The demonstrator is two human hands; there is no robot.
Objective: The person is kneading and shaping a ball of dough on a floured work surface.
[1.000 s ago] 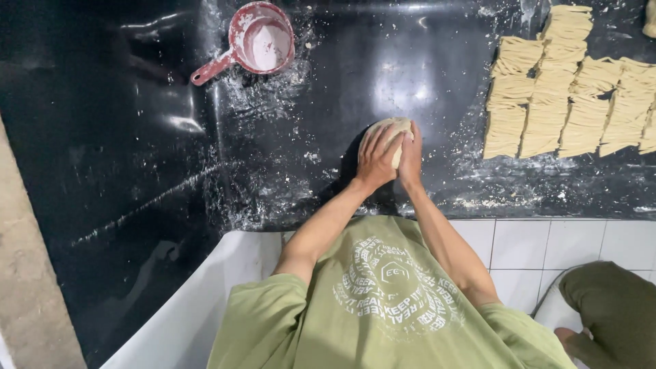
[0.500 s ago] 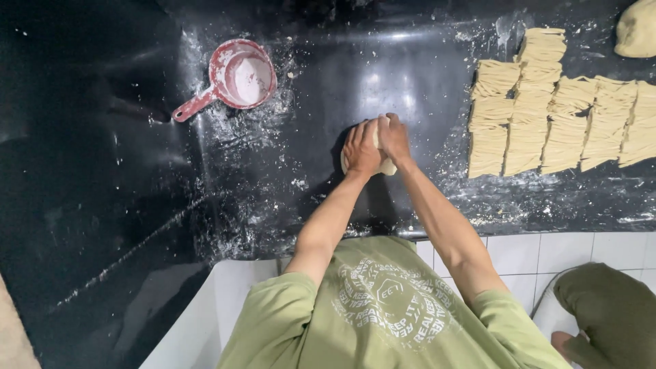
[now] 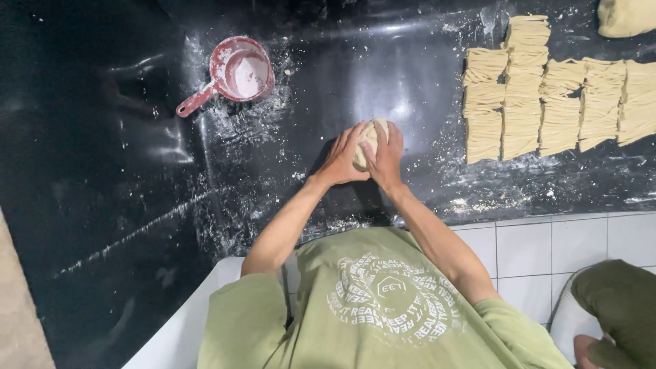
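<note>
On black counter, centre | dough lump (image 3: 370, 139) cupped between left hand (image 3: 339, 158) and right hand (image 3: 385, 158), both pressed around it — unrolled yet | cut noodle bundles (image 3: 547, 102) stacked far right | floury red scoop (image 3: 236, 72) far left

Worktop (image 3: 102, 178): black, glossy, fills most of the view. Surface dusted with white flour, thickest near the middle and along the right side; a thin diagonal streak of flour runs across the lower left. Bright light reflection (image 3: 393, 89) on the upper middle of the worktop, with softer glare streaks to the left. Front face of the counter clad in white square tiles (image 3: 547, 249) with dark grout lines. A strip of tan floor (image 3: 20, 321) shows at the lower left edge.
</note>
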